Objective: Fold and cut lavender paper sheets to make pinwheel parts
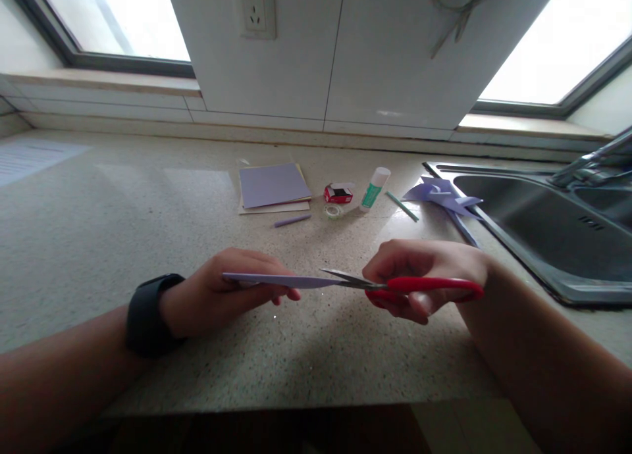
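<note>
My left hand (237, 289), with a black band at the wrist, pinches a piece of purple paper (301, 282) seen nearly edge-on above the counter. In my right hand (424, 263) is a pair of red-handled scissors (434, 283). Their blades are parted and point left, and they meet the paper's right-hand tip. How far the paper reaches between the blades I cannot tell. Beyond my hands lie a purple pen-like stick (292, 221) and a stack of paper (274, 185) with a purple sheet on top.
A glue stick (375, 188), a small red box (338, 193), a tape roll (333, 211) and a green strip (402, 206) lie mid-counter. A purple paper pinwheel (439, 196) rests by the metal sink (533, 243) at right. A printed sheet (39, 156) lies far left.
</note>
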